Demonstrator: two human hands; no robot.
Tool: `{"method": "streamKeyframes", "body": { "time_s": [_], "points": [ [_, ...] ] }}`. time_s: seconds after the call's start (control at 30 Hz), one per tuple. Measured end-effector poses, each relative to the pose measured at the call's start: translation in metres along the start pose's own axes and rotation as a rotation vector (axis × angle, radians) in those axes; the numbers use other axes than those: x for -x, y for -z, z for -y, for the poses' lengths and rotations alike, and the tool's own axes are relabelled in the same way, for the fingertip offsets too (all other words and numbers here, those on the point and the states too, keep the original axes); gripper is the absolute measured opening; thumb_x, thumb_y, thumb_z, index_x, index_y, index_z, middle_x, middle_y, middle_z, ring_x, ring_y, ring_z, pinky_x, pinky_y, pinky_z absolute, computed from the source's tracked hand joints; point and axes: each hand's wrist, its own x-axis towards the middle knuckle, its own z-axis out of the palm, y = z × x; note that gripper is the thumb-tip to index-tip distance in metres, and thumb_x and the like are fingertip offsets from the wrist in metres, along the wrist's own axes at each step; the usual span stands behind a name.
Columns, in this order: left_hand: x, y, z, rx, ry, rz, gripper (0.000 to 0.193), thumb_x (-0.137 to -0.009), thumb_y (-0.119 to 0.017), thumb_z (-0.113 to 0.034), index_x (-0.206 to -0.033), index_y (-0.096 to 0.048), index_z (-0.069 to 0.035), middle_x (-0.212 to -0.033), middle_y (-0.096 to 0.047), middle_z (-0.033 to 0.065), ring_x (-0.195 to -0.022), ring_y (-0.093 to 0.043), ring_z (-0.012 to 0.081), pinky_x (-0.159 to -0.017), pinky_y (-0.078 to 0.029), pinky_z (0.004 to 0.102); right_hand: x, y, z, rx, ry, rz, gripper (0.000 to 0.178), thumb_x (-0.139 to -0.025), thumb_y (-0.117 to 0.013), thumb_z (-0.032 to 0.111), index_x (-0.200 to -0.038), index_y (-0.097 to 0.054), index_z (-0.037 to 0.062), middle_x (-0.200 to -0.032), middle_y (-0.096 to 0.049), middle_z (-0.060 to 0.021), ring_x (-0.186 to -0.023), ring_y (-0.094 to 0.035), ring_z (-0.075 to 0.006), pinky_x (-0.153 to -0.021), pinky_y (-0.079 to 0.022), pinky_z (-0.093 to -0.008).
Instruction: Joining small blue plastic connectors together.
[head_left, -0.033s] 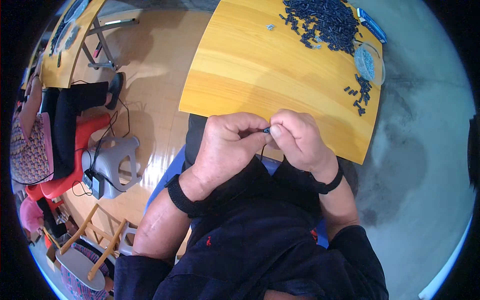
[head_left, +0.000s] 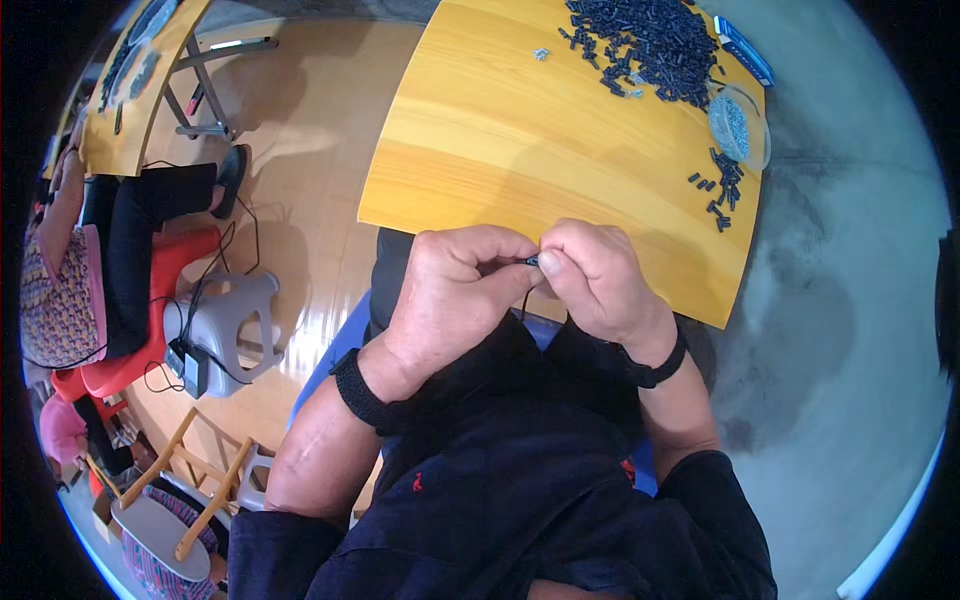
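Observation:
Just in front of the table's near edge, my two hands meet at the fingertips. My left hand (head_left: 455,280) pinches a small black tubular part (head_left: 533,260) between thumb and forefinger; most of it is hidden by the fingers. My right hand (head_left: 600,275) is closed, with its thumb and forefinger pressed at the part's right end. Whether the right fingers also hold a tiny piece is hidden. A thin dark strand (head_left: 524,305) hangs below the fingers.
On the yellow wooden table (head_left: 470,150) lie a large heap of black parts (head_left: 655,50), a smaller group (head_left: 727,185), a clear tub of small pale pieces (head_left: 733,125) and a blue box (head_left: 743,50). Left, a person sits on a red chair (head_left: 180,265) beside a grey stool (head_left: 235,310) with cables.

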Motion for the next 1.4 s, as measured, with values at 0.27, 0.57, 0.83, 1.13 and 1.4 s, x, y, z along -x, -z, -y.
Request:
{"method": "streamKeyframes", "body": {
  "time_s": [0.27, 0.57, 0.83, 1.13, 1.4],
  "points": [
    [0.001, 0.0, 0.001, -0.107, -0.098, -0.055, 0.005, -0.08, -0.068, 0.0, -0.084, -0.071, 0.001, -0.071, -0.07, 0.0085, -0.064, -0.064, 0.009, -0.06, -0.05, 0.0225, 0.0, -0.009, 0.005, -0.067, -0.145, -0.026, 0.022, -0.093, -0.053, 0.016, -0.077, -0.055, 0.0003, -0.058, -0.053, -0.0113, -0.049, -0.055, -0.0251, -0.048, -0.043, -0.0351],
    [0.0, 0.001, 0.002, -0.186, -0.06, -0.055, 0.006, -0.077, -0.072, 0.001, -0.083, -0.07, 0.001, -0.072, -0.069, 0.0049, -0.067, -0.062, 0.0066, -0.06, -0.05, 0.0213, 0.001, -0.005, 0.007, -0.467, -0.469, 0.061, 0.035, -0.099, -0.049, 0.029, -0.077, -0.054, 0.0018, -0.057, -0.052, -0.0012, -0.05, -0.051, -0.0087, -0.047, -0.041, -0.0239],
    [-0.002, -0.001, 0.003, -0.084, -0.006, -0.076, 0.007, -0.078, -0.071, 0.001, -0.085, -0.069, 0.002, -0.075, -0.069, 0.0051, -0.07, -0.063, 0.0076, -0.061, -0.051, 0.0218, 0.004, -0.008, 0.001, -0.453, -0.436, 0.033, 0.034, -0.1, -0.046, 0.029, -0.08, -0.053, 0.0017, -0.058, -0.051, -0.0009, -0.051, -0.05, -0.0088, -0.048, -0.042, -0.024],
    [-0.002, -0.001, 0.004, -0.051, 0.071, -0.076, 0.008, -0.079, -0.072, 0.0, -0.087, -0.069, 0.001, -0.076, -0.069, 0.0031, -0.068, -0.061, 0.0059, -0.061, -0.05, 0.0203, 0.01, -0.013, 0.003, -0.567, -0.477, -0.075, 0.032, -0.101, -0.044, 0.028, -0.091, -0.055, -0.0004, -0.069, -0.055, -0.0032, -0.057, -0.052, -0.0092, -0.052, -0.044, -0.0239],
    [-0.004, -0.004, 0.01, -0.07, 0.022, -0.082, 0.007, -0.079, -0.071, -0.001, -0.085, -0.069, 0.002, -0.073, -0.068, 0.0037, -0.065, -0.059, 0.0051, -0.058, -0.048, 0.0203, 0.013, -0.012, 0.0, -0.598, -0.429, -0.185, 0.024, -0.099, -0.05, 0.022, -0.096, -0.056, -0.001, -0.072, -0.056, -0.002, -0.058, -0.052, -0.007, -0.052, -0.044, -0.0223]
  ]
}}
